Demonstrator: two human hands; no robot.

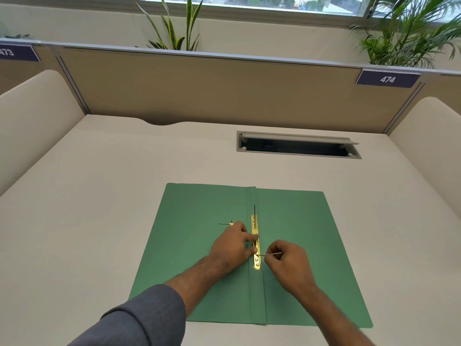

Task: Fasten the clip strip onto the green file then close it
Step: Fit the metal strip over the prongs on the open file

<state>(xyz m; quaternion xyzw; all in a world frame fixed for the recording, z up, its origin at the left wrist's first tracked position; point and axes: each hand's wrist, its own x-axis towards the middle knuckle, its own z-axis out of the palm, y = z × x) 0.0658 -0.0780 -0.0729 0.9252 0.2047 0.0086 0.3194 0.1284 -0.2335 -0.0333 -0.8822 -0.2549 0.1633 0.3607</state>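
Brass clip strip (256, 242) lengthwise along file (199, 245) spine

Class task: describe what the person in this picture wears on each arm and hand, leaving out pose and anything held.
The left arm wears a dark grey-blue sleeve, pushed up so the forearm is bare. The right arm shows no sleeve. Left hand and right hand are bare: no gloves, rings or watch visible.

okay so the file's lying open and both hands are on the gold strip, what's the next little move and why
Probably fold the thin prong pinched in the right hand flat onto the gold clip strip. It is standing off to the side, while the left hand pins the strip along the spine of the green file, which lies open.
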